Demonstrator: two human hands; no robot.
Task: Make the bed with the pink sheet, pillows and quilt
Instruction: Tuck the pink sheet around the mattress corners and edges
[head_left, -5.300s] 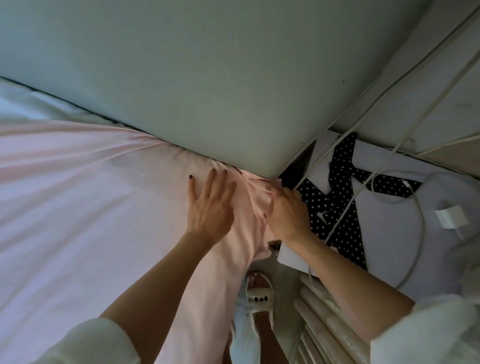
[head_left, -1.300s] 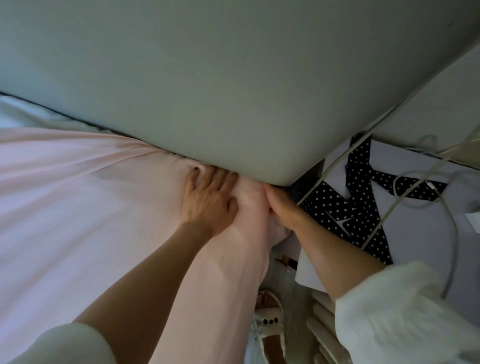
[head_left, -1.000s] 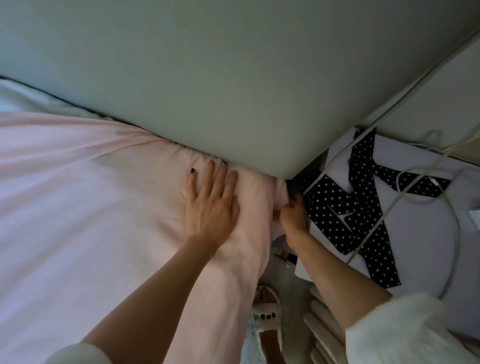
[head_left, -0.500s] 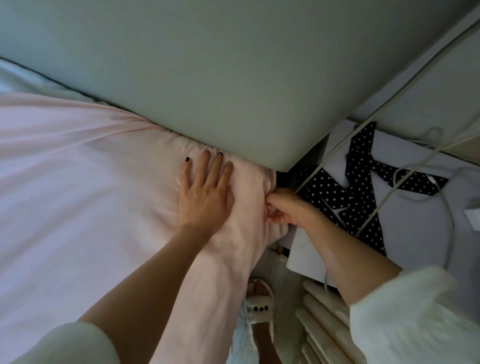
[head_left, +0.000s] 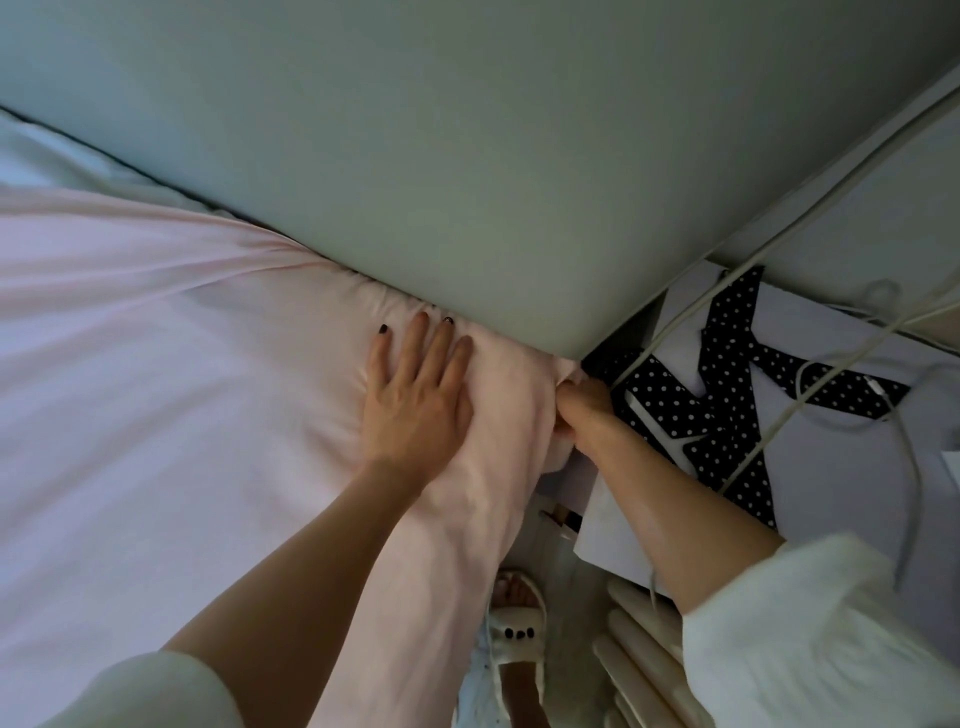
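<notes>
Sheet, pink: spread over the bed, drawn taut toward the head corner, gathered in pleats where it meets the grey-green headboard; corner fabric wrapped down over the mattress edge, apparently to anchor it there.

Left hand: flat on the sheet just short of the headboard, fingers straight and together, pressing the cloth down, seemingly to keep the top smooth while the corner is worked.

Right hand: beside the mattress corner, fingers curled around bunched pink fabric, likely pulling or tucking it under; exact pinch partly hidden by the fold.

White underlayer: exposed at far left beside the headboard, not yet covered.

Pillows, quilt: not in view; judged an early stage of the task.

Surroundings: white box with black polka-dot ribbon just beside the corner, white cables crossing it; 1 slippered foot on the floor below; pale radiator at lower right.
</notes>
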